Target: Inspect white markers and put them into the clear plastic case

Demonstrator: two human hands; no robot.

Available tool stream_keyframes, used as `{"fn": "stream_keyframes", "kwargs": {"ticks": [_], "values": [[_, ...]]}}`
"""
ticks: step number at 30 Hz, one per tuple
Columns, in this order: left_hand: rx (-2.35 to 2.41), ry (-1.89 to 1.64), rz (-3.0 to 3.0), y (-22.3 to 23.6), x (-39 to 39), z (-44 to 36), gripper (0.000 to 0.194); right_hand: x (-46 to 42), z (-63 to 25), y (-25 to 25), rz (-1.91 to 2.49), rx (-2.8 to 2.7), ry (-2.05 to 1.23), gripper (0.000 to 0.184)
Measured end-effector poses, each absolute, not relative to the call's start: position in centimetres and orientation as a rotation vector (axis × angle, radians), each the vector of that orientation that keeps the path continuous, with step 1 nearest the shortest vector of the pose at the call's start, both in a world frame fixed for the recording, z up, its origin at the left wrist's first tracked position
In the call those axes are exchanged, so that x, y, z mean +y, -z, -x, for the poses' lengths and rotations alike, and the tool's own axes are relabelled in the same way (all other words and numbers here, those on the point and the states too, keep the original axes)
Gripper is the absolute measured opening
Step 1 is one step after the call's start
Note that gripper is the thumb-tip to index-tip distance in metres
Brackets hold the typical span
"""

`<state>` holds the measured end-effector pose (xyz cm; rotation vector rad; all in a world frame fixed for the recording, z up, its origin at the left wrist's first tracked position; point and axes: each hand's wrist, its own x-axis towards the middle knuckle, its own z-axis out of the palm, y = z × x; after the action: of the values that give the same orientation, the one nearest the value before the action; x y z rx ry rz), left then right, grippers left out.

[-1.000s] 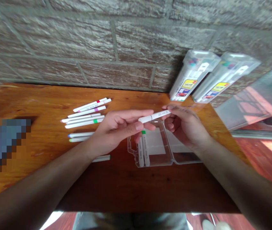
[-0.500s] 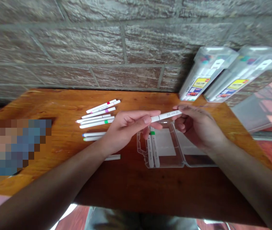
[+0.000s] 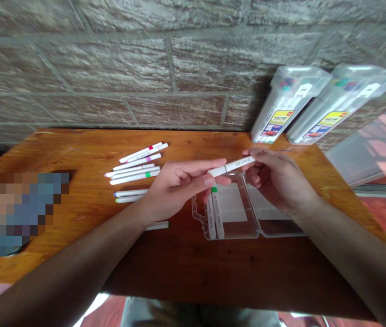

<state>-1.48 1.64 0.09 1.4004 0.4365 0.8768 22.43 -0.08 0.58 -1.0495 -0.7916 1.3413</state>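
A white marker (image 3: pixel 234 165) with small dark print slants between my two hands, above an open clear plastic case (image 3: pixel 258 229). My left hand (image 3: pixel 175 186) pinches its lower left end between thumb and fingers. The upper right end is gripped by the thumb and fingertips of my right hand (image 3: pixel 277 175). Beneath them, two white markers (image 3: pixel 216 218), one with a green band, lie side by side in the case's left half. My right hand and forearm cover part of the right half.
Several white markers (image 3: pixel 136 165) with coloured bands lie left of my left hand, some partly hidden by it. Two closed marker cases (image 3: pixel 277 109) stand against the stone wall (image 3: pixel 199 68). A pixelated object (image 3: pixel 22 213) lies on the wooden table (image 3: pixel 179 268) at left.
The camera view has shifted slightly. Both hands keep their hold on the marker, whose left end shows a little more beyond my left thumb.
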Motion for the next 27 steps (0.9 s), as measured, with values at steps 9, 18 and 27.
{"fn": "stream_keyframes", "kwargs": {"ticks": [9,18,27], "values": [[0.495,-0.878,-1.434,-0.5,1.3,1.4,0.037,0.0,-22.5,-0.4,1.045,-0.804,-1.338,0.012],[0.589,-0.973,-1.388,0.4,1.9,1.5,0.030,-0.1,-22.5,-0.4,1.043,-0.843,-1.259,0.011],[0.758,-1.023,-1.361,0.9,2.5,1.4,0.023,-0.2,-22.3,-0.2,1.034,-0.950,-1.133,0.010]]}}
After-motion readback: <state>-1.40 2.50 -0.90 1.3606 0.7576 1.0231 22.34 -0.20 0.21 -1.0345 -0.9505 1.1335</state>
